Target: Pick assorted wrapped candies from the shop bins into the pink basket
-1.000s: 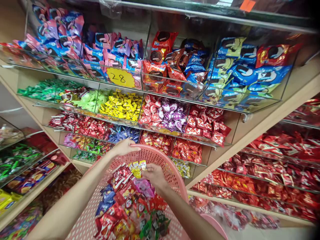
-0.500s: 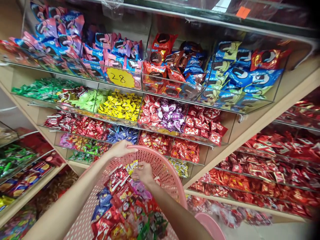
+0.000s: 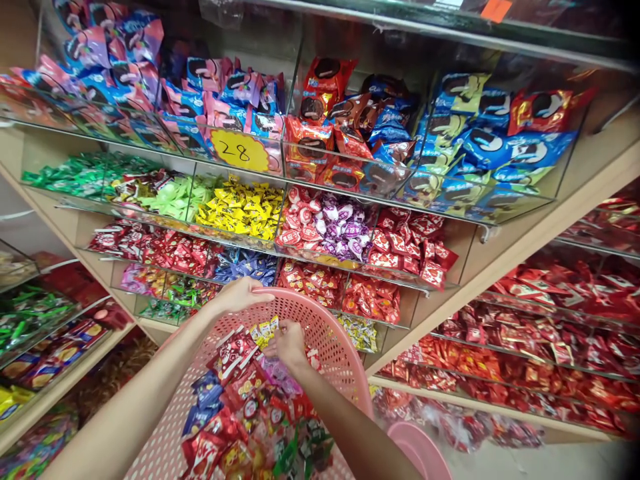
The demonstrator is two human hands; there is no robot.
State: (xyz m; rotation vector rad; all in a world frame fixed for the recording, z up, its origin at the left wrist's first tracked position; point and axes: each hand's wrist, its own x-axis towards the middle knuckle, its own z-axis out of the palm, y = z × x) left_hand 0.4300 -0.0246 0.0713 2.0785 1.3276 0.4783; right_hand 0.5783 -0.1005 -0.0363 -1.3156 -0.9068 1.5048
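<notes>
A pink perforated plastic basket (image 3: 345, 353) tilts in front of me. My left hand (image 3: 244, 295) is closed round its far rim, thumb over the edge. Inside the basket, my right hand (image 3: 289, 343) rests over the wrapped candies with its thumb and fingers apart. Yellow-wrapped candies (image 3: 264, 331) lie just left of its thumb, and purple-wrapped candies (image 3: 280, 375) lie below its fingers. Blue-wrapped candies (image 3: 205, 393), red packets (image 3: 215, 440) and dark red packets (image 3: 237, 353) fill the basket around them. What lies under the right palm is hidden.
Ahead rise tiered shelves with clear dividers, holding biscuit packets (image 3: 310, 143), yellow candies (image 3: 240, 208) and purple-and-white candies (image 3: 343, 223). A yellow price tag (image 3: 239, 151) reads 28. Red-packed shelves (image 3: 540, 333) stand right, above a pink container (image 3: 420, 450).
My right hand's fingers have shifted slightly, showing more of the yellow candies beside them. The left hand keeps its hold on the rim. The view has tipped a little.
</notes>
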